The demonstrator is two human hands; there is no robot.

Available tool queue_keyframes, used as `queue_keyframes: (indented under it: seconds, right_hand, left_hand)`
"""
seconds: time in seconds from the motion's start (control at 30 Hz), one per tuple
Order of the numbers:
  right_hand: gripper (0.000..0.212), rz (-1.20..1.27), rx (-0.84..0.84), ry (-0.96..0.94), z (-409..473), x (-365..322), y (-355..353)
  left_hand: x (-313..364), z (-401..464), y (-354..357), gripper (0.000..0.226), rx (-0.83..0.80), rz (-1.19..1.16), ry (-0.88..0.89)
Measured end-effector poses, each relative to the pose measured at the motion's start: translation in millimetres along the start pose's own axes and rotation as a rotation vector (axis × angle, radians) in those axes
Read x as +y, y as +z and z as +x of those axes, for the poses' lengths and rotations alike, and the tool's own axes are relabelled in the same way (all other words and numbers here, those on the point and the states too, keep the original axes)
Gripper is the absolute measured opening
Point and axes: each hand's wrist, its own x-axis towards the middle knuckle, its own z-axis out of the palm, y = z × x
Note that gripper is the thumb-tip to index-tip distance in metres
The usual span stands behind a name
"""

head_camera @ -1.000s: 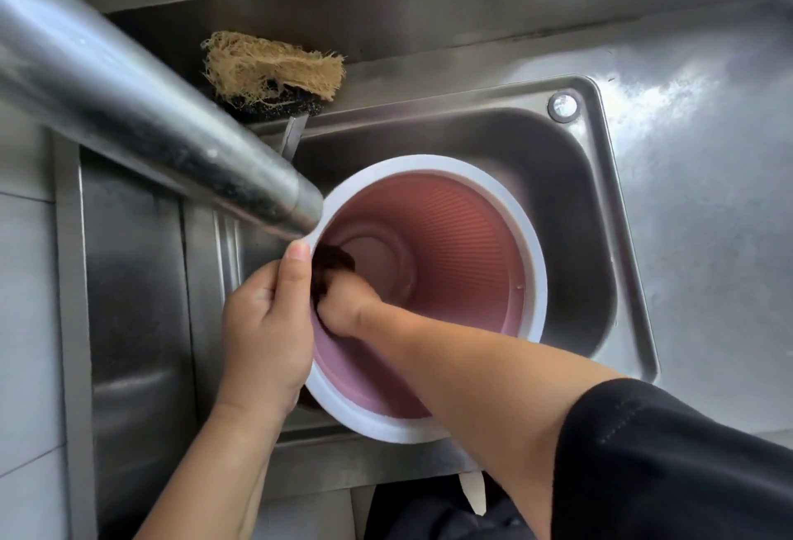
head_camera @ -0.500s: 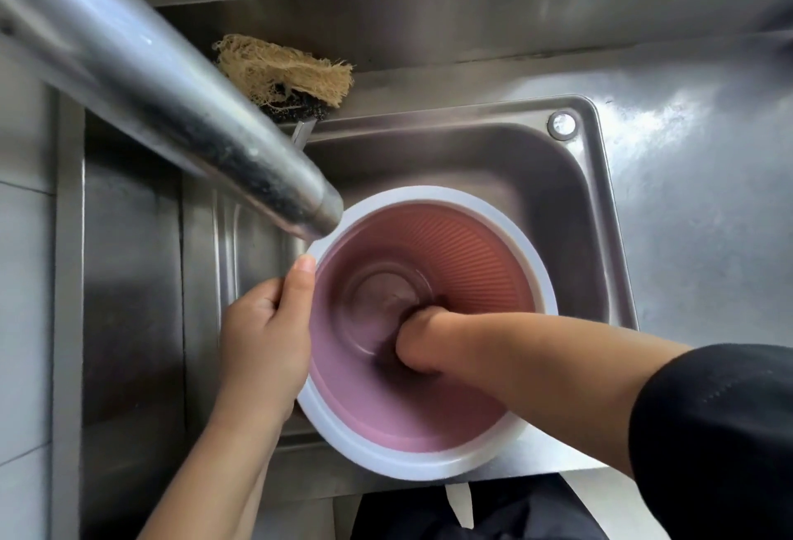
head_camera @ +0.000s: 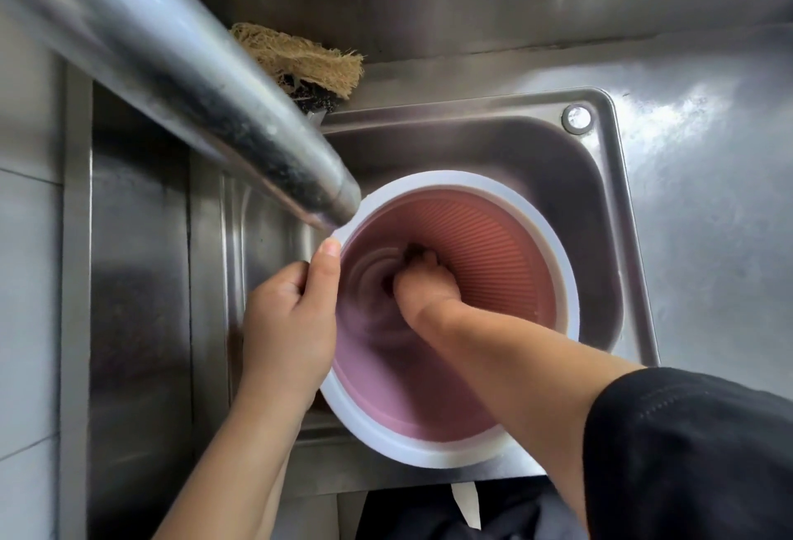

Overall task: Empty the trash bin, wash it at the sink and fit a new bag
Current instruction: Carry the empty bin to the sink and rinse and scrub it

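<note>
Stainless steel all round, and down in the sink basin [head_camera: 600,179] sits the pink trash bin [head_camera: 485,265] with its white rim, mouth up, under the faucet spout [head_camera: 206,80]. Left hand [head_camera: 287,325] grips the near-left rim, thumb hooked over the edge, while the right hand [head_camera: 425,282] is fisted deep inside on something dark, probably a scrubber, against the bottom. Best move now, I'd say: hold that rim firm, work circles into the ribbed wall; a loofah pad [head_camera: 309,57] waits on the back ledge.

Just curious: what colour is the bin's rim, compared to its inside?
The bin's rim is white; the ribbed inside is pink. The head view shows it.
</note>
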Motion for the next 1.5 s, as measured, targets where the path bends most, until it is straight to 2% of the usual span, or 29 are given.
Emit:
queue_keyframes:
  seconds: [0.17,0.27,0.37,0.43,0.53,0.67,0.73,0.87,1.07,1.13,1.2,1.3,1.4,1.47,1.5]
  right_hand:
    - [0.051,0.406,0.171,0.165,-3.9,-10.3,14.6]
    - [0.043,0.685,0.267,0.254,-0.2,-17.7,15.3]
    - [0.052,0.608,0.23,0.317,4.3,-32.8,14.5]
    - [0.053,0.588,0.231,0.272,5.1,-43.9,11.9]
    - [0.056,0.483,0.212,0.015,-1.3,-58.1,12.7]
    - [0.055,0.535,0.174,-0.253,-17.5,-52.0,15.6]
    - [0.049,0.467,0.076,-0.304,-20.5,-45.3,11.8]
    - [0.03,0.159,-0.153,-0.443,-29.5,-38.4,2.7]
    - [0.037,-0.058,-0.344,-0.541,-39.5,-30.3,-3.7]
    - [0.031,-0.225,-0.419,-0.544,-39.8,-24.6,-1.0]
    - [0.032,-0.369,-0.502,-0.465,-38.8,-15.9,-1.4]
    - [0.038,-0.369,-0.52,-0.279,-31.0,-6.2,1.0]
    - [0.048,-0.494,-0.346,-0.199,-23.9,-3.2,4.6]
    - [0.045,-0.45,-0.235,-0.142,-17.2,-3.9,5.0]
    - [0.043,-0.337,-0.18,-0.126,-15.9,-2.2,4.2]
  left_hand:
    - [-4.2,-4.4,-4.9,0.081,0.001,-0.018,-0.004]
    - [-5.6,-5.8,-6.4,0.081,-0.004,-0.025,-0.004]
    - [-6.1,-6.3,-6.1,0.081,-0.024,-0.034,-0.008]
    - [-6.1,-4.7,-6.2,0.079,-0.048,-0.036,-0.015]
    - [-7.8,0.4,-8.0,0.072,-0.06,-0.029,-0.015]
    - [-11.1,-2.0,-7.9,0.067,-0.014,-0.014,-0.013]
    - [-10.4,-5.6,-6.1,0.069,0.018,-0.021,-0.015]
    - [-5.8,-2.6,-6.2,0.07,0.048,-0.017,-0.02]
    - [-4.9,1.0,-9.7,0.069,0.071,-0.037,-0.048]
    - [-5.7,2.5,-12.6,0.071,0.069,-0.022,-0.023]
    - [-7.3,3.1,-14.8,0.074,0.069,-0.007,-0.025]
    - [-8.7,0.5,-15.2,0.079,0.077,-0.019,-0.048]
    - [-7.7,-3.6,-11.1,0.08,0.064,-0.03,-0.051]
    - [-5.5,-4.0,-8.3,0.079,0.057,-0.04,-0.048]
    - [-4.4,-3.6,-7.2,0.079,0.053,-0.043,-0.045]
